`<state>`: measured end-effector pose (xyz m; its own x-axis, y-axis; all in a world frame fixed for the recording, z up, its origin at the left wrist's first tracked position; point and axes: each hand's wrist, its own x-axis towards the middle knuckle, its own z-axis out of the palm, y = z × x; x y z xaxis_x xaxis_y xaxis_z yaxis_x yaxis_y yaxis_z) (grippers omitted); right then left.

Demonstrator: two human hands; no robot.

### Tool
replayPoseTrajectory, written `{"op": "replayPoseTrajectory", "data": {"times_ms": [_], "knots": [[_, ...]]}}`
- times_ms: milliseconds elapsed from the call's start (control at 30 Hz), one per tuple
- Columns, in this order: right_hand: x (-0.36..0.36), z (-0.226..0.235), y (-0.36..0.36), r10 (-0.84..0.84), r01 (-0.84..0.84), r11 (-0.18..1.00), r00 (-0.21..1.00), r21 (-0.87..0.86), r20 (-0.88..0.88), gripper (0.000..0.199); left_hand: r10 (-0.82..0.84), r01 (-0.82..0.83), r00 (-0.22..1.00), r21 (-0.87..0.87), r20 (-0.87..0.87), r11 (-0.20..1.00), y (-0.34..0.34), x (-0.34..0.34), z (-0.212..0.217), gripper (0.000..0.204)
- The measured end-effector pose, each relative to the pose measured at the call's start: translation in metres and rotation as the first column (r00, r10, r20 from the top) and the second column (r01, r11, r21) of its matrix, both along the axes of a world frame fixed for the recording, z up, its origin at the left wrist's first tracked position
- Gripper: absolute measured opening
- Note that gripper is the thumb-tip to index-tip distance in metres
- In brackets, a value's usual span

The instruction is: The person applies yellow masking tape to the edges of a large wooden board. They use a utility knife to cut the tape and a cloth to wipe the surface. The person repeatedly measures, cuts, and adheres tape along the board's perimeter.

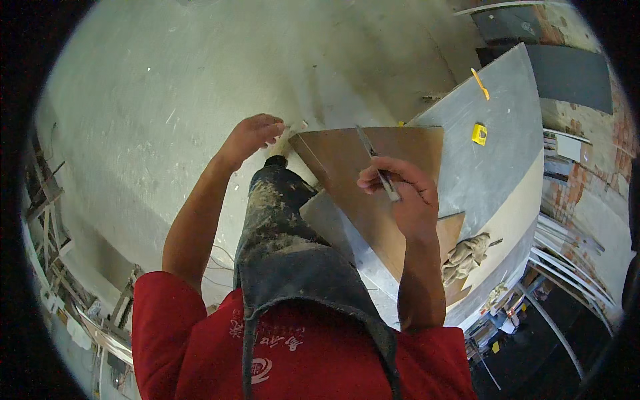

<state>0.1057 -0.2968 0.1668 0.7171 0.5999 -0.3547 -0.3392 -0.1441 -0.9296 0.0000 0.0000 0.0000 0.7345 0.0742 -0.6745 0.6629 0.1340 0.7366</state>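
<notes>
Presently, the right hand (400, 190), right of frame centre, has its fingers curled tight around a slim utility knife (377, 163) whose blade end points toward the upper left and lies over a brown board (373, 150) resting on a grey work surface (500, 133). The left hand (250, 137), left of centre, pinches a pale narrow strip (290, 130) between thumb and fingertips at the board's upper left corner. A yellow tape measure (479, 135) and a yellow pencil (480, 83) lie at upper right, a crumpled glove (467, 257) at lower right.
</notes>
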Motion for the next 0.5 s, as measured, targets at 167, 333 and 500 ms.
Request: {"op": "replayPoseTrajectory", "data": {"times_ms": [167, 333, 500], "knots": [[-0.015, -0.007, -0.009, -0.010, -0.037, 0.965, 0.984, -0.261, -0.176, 0.031, -0.018, 0.017, 1.000, 0.068, 0.012, 0.998, -0.016, 0.005, 0.031, 0.045], [-0.007, -0.021, 0.004, 0.256, -0.232, 0.794, 0.966, -0.562, -0.037, 0.029, -0.068, 0.049, 0.994, 0.216, 0.083, 0.975, -0.017, 0.012, 0.015, 0.027], [-0.002, -0.053, 0.014, 0.626, -0.206, 0.689, 0.653, -0.695, 0.426, 0.027, -0.099, 0.089, 0.993, 0.145, 0.063, 0.985, -0.010, 0.021, 0.013, 0.030]]}}
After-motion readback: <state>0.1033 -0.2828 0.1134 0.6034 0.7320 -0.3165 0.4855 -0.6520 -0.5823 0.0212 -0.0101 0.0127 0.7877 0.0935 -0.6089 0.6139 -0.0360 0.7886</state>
